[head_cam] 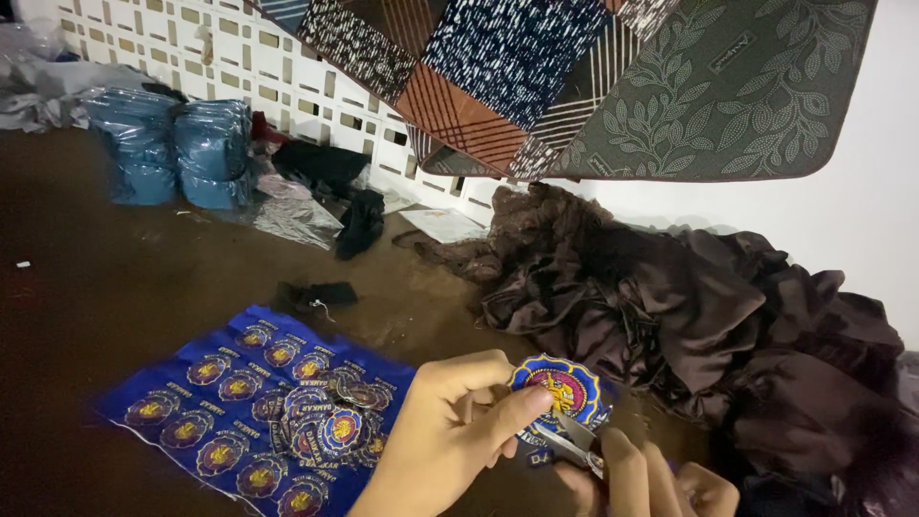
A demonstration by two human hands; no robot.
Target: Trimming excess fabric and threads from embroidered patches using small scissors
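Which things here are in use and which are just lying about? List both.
In use: left hand, badge, right hand, snips, blue badge sheet, cut badges.
Lying about: brown cloth heap, blue wrapped bundles, black cloth, patterned mats.

Blue-rimmed red-and-gold badge (557, 388)

Dim brown floor (115, 278), white lattice wall (239, 67), plain white wall (862, 211), heaped dark brown cloth (689, 306).

left hand (450, 431), right hand (641, 479), bare, ringless, sleeveless
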